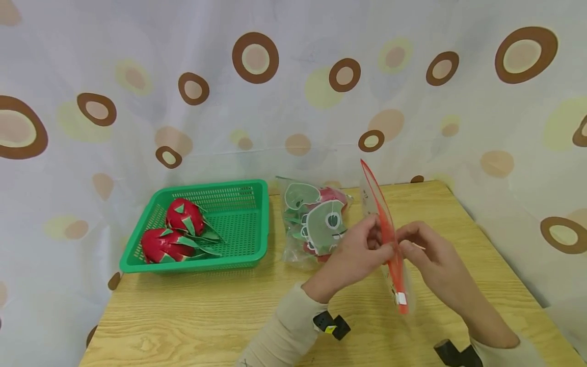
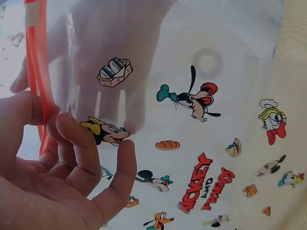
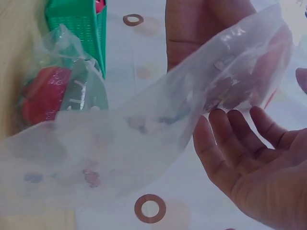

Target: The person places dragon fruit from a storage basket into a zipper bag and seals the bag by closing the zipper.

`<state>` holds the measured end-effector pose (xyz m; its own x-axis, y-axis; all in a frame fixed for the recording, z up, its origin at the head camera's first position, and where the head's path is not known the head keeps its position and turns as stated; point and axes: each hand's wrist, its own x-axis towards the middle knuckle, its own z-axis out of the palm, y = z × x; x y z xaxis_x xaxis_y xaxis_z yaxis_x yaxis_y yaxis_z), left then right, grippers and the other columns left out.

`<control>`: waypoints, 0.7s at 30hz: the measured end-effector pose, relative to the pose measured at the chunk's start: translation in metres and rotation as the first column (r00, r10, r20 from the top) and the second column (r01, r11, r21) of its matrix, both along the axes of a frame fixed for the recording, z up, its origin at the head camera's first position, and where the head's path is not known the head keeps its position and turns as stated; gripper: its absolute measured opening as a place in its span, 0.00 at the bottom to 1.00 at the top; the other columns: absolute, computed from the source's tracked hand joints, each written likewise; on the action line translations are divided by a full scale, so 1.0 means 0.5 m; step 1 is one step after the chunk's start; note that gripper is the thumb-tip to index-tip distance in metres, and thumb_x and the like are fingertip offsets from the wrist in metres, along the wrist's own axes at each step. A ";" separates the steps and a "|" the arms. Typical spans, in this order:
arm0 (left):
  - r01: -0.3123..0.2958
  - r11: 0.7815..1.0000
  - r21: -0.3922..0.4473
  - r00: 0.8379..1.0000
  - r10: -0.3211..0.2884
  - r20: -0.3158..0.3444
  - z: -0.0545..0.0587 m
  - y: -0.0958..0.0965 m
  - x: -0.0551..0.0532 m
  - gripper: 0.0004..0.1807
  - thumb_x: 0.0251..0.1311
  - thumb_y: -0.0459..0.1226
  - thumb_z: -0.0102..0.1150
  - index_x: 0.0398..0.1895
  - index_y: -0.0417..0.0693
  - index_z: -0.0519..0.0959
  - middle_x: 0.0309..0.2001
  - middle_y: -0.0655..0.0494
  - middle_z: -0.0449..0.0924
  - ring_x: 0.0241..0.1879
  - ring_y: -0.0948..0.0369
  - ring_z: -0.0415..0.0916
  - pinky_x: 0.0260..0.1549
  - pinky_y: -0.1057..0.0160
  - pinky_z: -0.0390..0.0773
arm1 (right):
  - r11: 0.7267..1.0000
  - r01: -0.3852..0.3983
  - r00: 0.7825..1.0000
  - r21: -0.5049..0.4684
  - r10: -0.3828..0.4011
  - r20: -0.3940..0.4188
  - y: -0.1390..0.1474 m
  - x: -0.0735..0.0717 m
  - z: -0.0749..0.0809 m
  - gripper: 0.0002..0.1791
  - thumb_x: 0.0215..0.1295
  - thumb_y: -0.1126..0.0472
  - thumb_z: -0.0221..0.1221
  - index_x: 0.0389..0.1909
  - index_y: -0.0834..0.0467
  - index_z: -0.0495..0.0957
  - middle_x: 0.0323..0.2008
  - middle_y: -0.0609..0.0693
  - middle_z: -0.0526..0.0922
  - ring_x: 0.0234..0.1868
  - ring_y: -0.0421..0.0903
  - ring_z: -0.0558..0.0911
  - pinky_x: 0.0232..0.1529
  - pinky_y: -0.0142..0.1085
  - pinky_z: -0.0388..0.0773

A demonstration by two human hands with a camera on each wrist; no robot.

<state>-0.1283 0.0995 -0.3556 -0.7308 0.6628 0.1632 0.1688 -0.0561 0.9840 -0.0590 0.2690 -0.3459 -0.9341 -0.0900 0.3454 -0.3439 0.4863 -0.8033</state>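
Held upright between both hands is a clear zip bag (image 1: 382,229) with a red zip edge and a white slider near its lower end. Cartoon prints cover the bag's side (image 2: 192,143) in the left wrist view. My left hand (image 1: 359,250) pinches the red edge from the left, thumb and fingertips on it. From the other side my right hand (image 1: 433,262) pinches at the same edge, its fingertips (image 3: 218,117) against the film. Behind the left hand, another clear bag (image 1: 316,219) with a dinosaur-like print lies on the table, red and green dragon fruit inside.
A green plastic basket (image 1: 263,224) stands at the left of the wooden table (image 1: 183,316), with two dragon fruits (image 1: 167,244) at its left end. A patterned curtain (image 1: 293,102) hangs behind the table and along its right side.
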 end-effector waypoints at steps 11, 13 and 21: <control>-0.024 0.995 -0.096 0.998 0.018 -0.060 0.012 -0.002 -0.008 0.09 0.72 0.44 0.50 0.41 0.50 0.74 0.30 0.61 0.75 0.26 0.70 0.70 0.27 0.74 0.72 | 0.998 0.002 0.999 -0.055 0.001 0.044 0.000 0.000 0.029 0.12 0.76 0.65 0.49 0.30 0.60 0.75 0.33 0.46 0.82 0.35 0.41 0.84 0.38 0.35 0.84; -0.034 0.994 -0.100 0.998 0.029 -0.051 0.014 -0.005 -0.011 0.08 0.71 0.43 0.51 0.38 0.48 0.74 0.29 0.61 0.75 0.26 0.68 0.71 0.28 0.73 0.72 | 0.998 0.015 0.998 -0.061 -0.012 0.058 0.006 0.002 0.032 0.14 0.76 0.64 0.50 0.27 0.60 0.73 0.33 0.48 0.82 0.36 0.42 0.85 0.39 0.35 0.84; -0.088 0.992 -0.093 0.996 0.089 0.014 0.027 -0.026 -0.028 0.05 0.62 0.29 0.53 0.32 0.45 0.68 0.23 0.58 0.73 0.23 0.58 0.77 0.25 0.72 0.73 | 0.992 0.108 0.993 -0.069 -0.104 0.053 0.041 0.011 0.044 0.16 0.73 0.68 0.52 0.21 0.60 0.69 0.31 0.52 0.84 0.34 0.44 0.86 0.39 0.31 0.83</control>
<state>-0.1422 0.0867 -0.3420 -0.7895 0.6070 0.0906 0.1511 0.0492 0.9873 -0.0537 0.2894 -0.3242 -0.9531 0.0339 0.3006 -0.2524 0.4589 -0.8519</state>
